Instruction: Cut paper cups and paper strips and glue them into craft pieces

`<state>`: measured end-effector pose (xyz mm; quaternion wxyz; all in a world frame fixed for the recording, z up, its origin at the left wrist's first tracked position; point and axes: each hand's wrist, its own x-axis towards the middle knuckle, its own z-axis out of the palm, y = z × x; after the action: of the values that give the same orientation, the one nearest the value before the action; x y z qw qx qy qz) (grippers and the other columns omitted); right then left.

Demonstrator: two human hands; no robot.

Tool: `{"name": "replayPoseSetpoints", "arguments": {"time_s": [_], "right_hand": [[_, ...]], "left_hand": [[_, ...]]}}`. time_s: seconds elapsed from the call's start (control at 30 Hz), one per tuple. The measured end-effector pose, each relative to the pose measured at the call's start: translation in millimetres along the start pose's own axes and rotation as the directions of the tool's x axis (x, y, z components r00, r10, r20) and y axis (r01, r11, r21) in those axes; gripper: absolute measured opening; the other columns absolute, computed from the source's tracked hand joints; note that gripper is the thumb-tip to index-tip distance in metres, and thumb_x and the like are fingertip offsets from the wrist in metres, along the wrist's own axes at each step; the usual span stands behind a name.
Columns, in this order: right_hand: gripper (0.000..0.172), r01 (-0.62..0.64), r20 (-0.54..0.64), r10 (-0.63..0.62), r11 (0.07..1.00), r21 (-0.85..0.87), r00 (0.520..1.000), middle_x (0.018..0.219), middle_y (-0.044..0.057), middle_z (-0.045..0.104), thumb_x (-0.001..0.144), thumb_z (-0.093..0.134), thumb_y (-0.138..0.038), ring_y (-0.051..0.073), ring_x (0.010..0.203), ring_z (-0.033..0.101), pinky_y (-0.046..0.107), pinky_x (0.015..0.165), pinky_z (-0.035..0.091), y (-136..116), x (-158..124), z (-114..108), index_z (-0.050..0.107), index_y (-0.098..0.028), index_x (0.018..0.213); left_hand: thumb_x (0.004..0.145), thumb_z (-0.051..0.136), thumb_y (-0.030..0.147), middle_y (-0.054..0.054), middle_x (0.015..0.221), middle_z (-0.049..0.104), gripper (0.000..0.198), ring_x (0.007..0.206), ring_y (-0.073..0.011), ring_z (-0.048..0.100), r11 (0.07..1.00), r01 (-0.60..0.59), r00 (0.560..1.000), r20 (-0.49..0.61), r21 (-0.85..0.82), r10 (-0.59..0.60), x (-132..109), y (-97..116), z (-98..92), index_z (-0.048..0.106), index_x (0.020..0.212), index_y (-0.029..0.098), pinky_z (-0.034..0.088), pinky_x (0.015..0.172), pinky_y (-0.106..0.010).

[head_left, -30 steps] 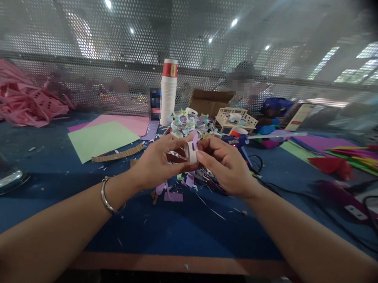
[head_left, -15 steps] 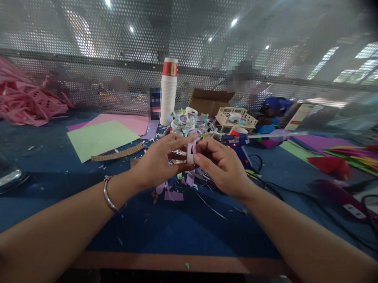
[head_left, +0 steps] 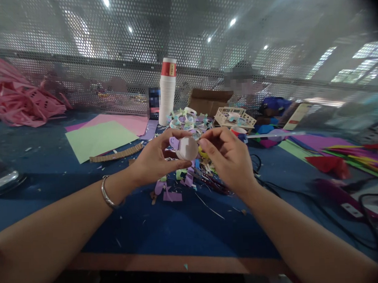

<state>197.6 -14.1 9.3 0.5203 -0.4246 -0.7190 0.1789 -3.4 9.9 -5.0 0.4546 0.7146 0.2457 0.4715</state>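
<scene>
My left hand (head_left: 152, 157) grips a small round white cup base (head_left: 188, 149) between thumb and fingers. Its flat disc faces up toward me, and a purple paper cutout (head_left: 174, 142) with a drawn smile sticks out on its left side. Just to the right of the disc is my right hand (head_left: 229, 156), fingers curled and thumb pressed near the index finger. Whatever lies between those fingertips, if anything, is too small to make out. Behind the hands is a pile of similar round paper pieces (head_left: 188, 118) with pale green and purple cutouts.
A tall stack of paper cups (head_left: 167, 92) stands behind. Green paper (head_left: 101, 139) and a corrugated cardboard strip (head_left: 117, 153) lie left. Purple scraps (head_left: 172, 196) litter the front. A glue gun (head_left: 243, 138), mostly hidden by my right hand, and a black cable (head_left: 317, 211) are right.
The cup base has been turned from edge-on to show its flat disc, and now sits in my left hand alone. My right hand has moved slightly right, off it.
</scene>
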Motion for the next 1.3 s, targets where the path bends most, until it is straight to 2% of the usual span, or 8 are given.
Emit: {"name": "replayPoseSetpoints", "arguments": {"time_s": [0.17,0.37,0.5,0.67,0.77,0.9,1.07,1.3], "right_hand": [[0.024,-0.172,0.141,0.142,0.957,0.233,0.98,0.087,0.001,0.062,0.091,0.067,-0.044,0.013,0.074,0.057,0.029,0.066,0.047,11.5,4.1,5.7,0.063,-0.021,0.097],[0.031,-0.388,0.245,0.302,0.748,0.538,0.921,0.084,-0.001,0.061,0.081,0.079,-0.04,0.01,0.069,0.054,0.026,0.066,0.048,11.8,3.4,12.1,0.06,-0.02,0.095],[0.033,-0.416,0.25,0.334,0.695,0.586,0.909,0.083,-0.001,0.06,0.077,0.083,-0.038,0.009,0.069,0.054,0.024,0.064,0.047,6.2,4.2,12.7,0.061,-0.019,0.091],[0.032,-0.409,0.243,0.329,0.727,0.552,0.913,0.082,-0.001,0.061,0.079,0.08,-0.042,0.01,0.068,0.054,0.026,0.063,0.048,5.7,3.6,12.3,0.06,-0.019,0.091],[0.026,-0.297,0.167,0.248,0.857,0.421,0.954,0.084,0.0,0.06,0.087,0.073,-0.044,0.011,0.07,0.054,0.026,0.063,0.047,7.7,1.9,10.0,0.061,-0.021,0.093],[0.019,-0.033,0.061,0.025,0.991,0.134,0.998,0.09,0.001,0.061,0.09,0.07,-0.04,0.013,0.075,0.057,0.028,0.064,0.047,4.6,0.8,4.5,0.064,-0.023,0.098],[0.004,0.267,0.109,-0.261,0.962,-0.048,0.959,0.088,0.002,0.064,0.093,0.068,-0.026,0.017,0.087,0.06,0.035,0.081,0.048,-1.2,1.0,3.6,0.067,-0.023,0.09],[0.003,0.331,0.141,-0.326,0.943,-0.013,0.935,0.086,0.001,0.064,0.093,0.066,-0.021,0.017,0.085,0.058,0.034,0.078,0.046,0.4,0.0,4.7,0.067,-0.024,0.093]], "left_hand": [[0.065,0.088,0.024,-0.003,0.099,0.068,0.061,0.09,-0.0189,0.066,0.984,0.082,0.996,-0.002,-0.158,-0.084,2.5,0.7,-1.3,0.061,0.12,0.022,0.058,0.082,-0.035],[0.068,0.084,0.017,-0.002,0.097,0.071,0.052,0.09,-0.0164,0.067,0.923,0.235,0.971,0.044,-0.305,-0.233,3.8,4.7,-1.0,0.065,0.117,0.022,0.056,0.086,-0.033],[0.069,0.084,0.016,-0.002,0.101,0.072,0.054,0.095,-0.0175,0.067,0.92,0.247,0.969,0.051,-0.305,-0.243,3.5,3.8,-1.4,0.064,0.119,0.023,0.055,0.09,-0.035],[0.066,0.086,0.014,0.0,0.096,0.071,0.055,0.09,-0.0152,0.067,0.909,0.231,0.973,0.058,-0.348,-0.225,4.1,4.1,-1.6,0.065,0.116,0.021,0.057,0.083,-0.031],[0.066,0.086,0.013,0.0,0.094,0.071,0.053,0.087,-0.0142,0.067,0.896,0.244,0.969,0.048,-0.371,-0.244,4.9,6.1,-2.0,0.066,0.114,0.02,0.057,0.08,-0.028],[0.065,0.087,0.012,0.0,0.09,0.07,0.052,0.084,-0.0127,0.066,0.894,0.252,0.965,0.034,-0.37,-0.259,5.6,6.1,-2.8,0.066,0.112,0.016,0.056,0.079,-0.027],[0.061,0.088,0.009,0.0,0.089,0.069,0.056,0.084,-0.0129,0.065,0.907,0.217,0.973,0.004,-0.361,-0.232,5.9,2.8,-3.5,0.065,0.112,0.016,0.056,0.08,-0.028],[0.061,0.089,0.013,0.0,0.091,0.07,0.055,0.084,-0.0135,0.066,0.924,0.203,0.976,-0.005,-0.323,-0.216,6.7,2.5,-3.9,0.065,0.111,0.015,0.057,0.082,-0.031]]}}
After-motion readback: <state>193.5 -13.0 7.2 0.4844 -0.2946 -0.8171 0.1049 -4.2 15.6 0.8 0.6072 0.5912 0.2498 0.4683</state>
